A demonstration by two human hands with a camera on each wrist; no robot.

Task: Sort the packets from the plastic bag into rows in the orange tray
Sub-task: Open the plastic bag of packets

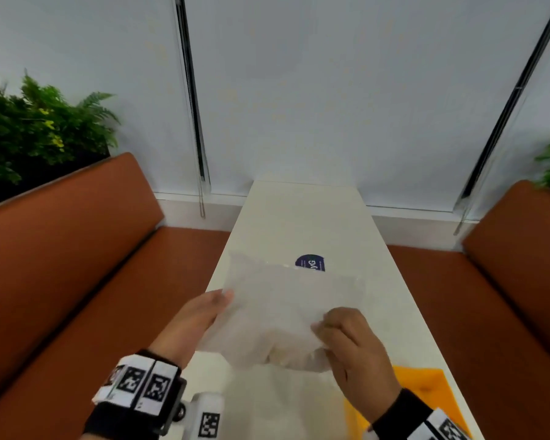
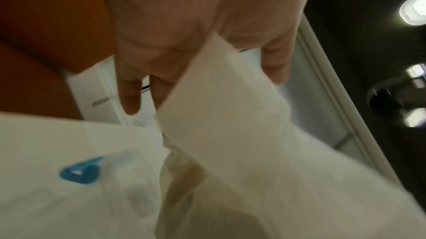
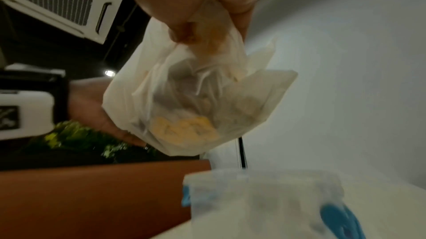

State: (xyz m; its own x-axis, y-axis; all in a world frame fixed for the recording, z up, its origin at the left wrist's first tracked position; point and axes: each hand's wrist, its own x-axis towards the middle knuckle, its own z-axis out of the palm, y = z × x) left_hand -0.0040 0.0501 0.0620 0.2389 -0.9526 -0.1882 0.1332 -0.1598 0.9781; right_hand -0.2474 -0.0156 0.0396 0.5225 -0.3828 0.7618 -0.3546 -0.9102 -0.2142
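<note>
A translucent white plastic bag [image 1: 286,315] hangs above the white table [image 1: 302,217] between my two hands. My right hand [image 1: 337,328] pinches its bunched part, seen close in the right wrist view as the plastic bag [image 3: 196,101] under my right hand [image 3: 198,24]. Yellow packets [image 3: 184,130] and darker ones show through the film. My left hand [image 1: 210,312] holds the bag's left edge between thumb and straight fingers [image 2: 129,97]. One corner of the orange tray [image 1: 426,389] shows at the lower right, partly behind my right wrist.
A round dark blue sticker [image 1: 310,263] lies on the table beyond the bag. A blurred clear plastic thing with blue parts [image 3: 265,199] lies on the table below my right hand. Orange-brown benches [image 1: 77,265] flank the narrow table; plants [image 1: 35,128] stand behind them.
</note>
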